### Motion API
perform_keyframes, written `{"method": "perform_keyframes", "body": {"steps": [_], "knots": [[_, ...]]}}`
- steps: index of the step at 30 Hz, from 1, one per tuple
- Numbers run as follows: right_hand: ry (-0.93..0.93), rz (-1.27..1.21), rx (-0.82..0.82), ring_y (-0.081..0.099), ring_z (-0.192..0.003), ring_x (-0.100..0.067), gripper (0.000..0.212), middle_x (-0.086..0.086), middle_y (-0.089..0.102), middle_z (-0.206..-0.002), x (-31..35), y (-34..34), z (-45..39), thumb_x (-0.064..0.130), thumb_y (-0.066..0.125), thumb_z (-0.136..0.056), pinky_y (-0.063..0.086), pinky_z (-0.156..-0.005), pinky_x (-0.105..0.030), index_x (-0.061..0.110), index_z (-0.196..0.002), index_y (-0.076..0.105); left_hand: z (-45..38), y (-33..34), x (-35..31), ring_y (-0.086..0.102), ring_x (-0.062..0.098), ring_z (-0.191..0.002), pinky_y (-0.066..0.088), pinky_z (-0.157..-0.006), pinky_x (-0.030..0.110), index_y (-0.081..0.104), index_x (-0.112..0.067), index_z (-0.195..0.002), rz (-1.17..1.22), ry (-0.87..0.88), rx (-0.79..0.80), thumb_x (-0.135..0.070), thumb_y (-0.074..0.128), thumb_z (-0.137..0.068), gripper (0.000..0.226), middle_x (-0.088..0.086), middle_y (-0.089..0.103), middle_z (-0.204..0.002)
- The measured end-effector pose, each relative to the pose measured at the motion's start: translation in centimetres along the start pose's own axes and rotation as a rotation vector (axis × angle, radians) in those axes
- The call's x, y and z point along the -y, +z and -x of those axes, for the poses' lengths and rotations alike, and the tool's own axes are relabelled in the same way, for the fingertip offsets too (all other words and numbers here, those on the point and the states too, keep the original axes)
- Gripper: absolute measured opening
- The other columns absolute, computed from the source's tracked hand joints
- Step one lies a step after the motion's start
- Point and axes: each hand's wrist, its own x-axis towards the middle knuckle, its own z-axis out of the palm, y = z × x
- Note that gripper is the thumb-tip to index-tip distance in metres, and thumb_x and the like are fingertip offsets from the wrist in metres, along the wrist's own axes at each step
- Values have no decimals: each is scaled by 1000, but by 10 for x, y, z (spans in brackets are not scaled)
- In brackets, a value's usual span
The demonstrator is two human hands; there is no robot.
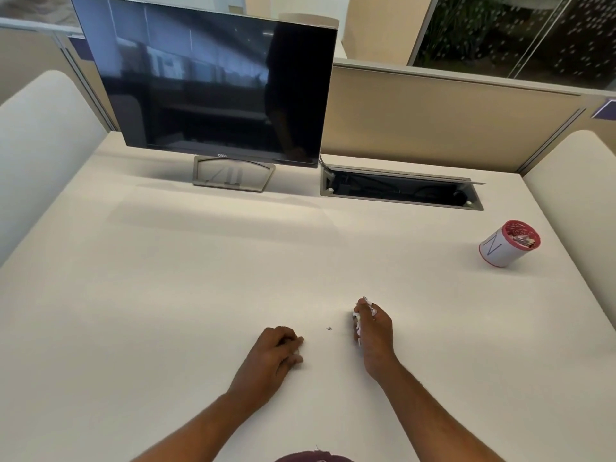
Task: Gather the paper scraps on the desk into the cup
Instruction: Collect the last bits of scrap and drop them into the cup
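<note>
My right hand point(375, 331) grips a bunch of white paper scraps point(357, 319) that stick out between its fingers, just above the desk's near middle. One tiny scrap point(329, 327) lies on the white desk point(200, 278) between my hands. My left hand point(276, 350) rests on the desk with fingers curled; whether it holds scraps is hidden. The cup point(508, 244), white with a red rim and a letter N on its side, stands far to the right with some scraps inside.
A Dell monitor point(213, 85) on a stand occupies the back left. An open cable hatch point(400, 190) is sunk into the desk behind the middle. Beige partition panels border the back and both sides.
</note>
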Motion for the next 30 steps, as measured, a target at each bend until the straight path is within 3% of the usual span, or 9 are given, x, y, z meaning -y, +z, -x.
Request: {"method": "perform_keyframes", "body": {"steps": [2,7,13,18,23,26,28,30], "knots": [[-18,22,1,38,-41,-8,36,7,46,-49,-1,0,-1,32,55,-103,29,-41,-19,20,-69,58,2,-1,0,52,8,-106,45,-93,19,68,-17,-124,-11,9,35,-31,75,-88,39,-8,59,-120],[-35,53,25,38,-42,-9,34,8,46,-50,-3,-1,-2,32,54,-103,29,-42,-19,20,-71,57,-1,4,-4,63,6,-90,52,-81,19,76,-15,-106,-39,-8,-49,-11,76,-87,19,-8,67,-106],[-33,45,27,37,-40,-8,35,8,46,-49,-2,-1,0,33,54,-104,29,-40,-20,18,-72,57,-17,1,-6,63,13,-89,53,-75,27,75,-16,-95,-119,8,-6,-10,68,-90,11,-8,66,-98],[-4,18,22,38,-40,-7,36,6,47,-51,2,0,1,34,56,-103,30,-41,-20,20,-70,58,-54,6,-22,65,6,-88,51,-82,19,78,-14,-100,95,-195,-128,-2,72,-86,19,-8,69,-99],[49,-10,26,39,-40,-7,33,7,49,-51,6,-2,3,33,57,-101,31,-40,-17,20,-70,58,-66,20,-42,64,2,-83,51,-79,17,72,-17,-114,31,-109,75,-3,65,-91,27,-9,61,-105],[41,-7,50,38,-41,-7,33,6,48,-53,6,-5,3,34,56,-101,30,-40,-18,21,-71,58,-72,25,-47,60,0,-78,45,-73,24,65,-26,-99,-55,-101,137,-31,62,-94,8,-13,62,-96],[40,-10,59,37,-41,-7,34,7,48,-52,6,-6,2,36,56,-102,30,-39,-19,21,-71,58,-77,27,-45,58,10,-86,41,-74,27,63,-26,-92,-147,-86,190,-38,57,-93,13,-11,64,-102],[55,-7,65,38,-40,-6,34,8,48,-51,6,-6,1,37,56,-102,30,-38,-18,22,-71,59,-79,29,-43,54,17,-101,41,-82,28,67,-19,-103,-213,-77,254,-27,51,-98,18,-5,59,-117]]}}
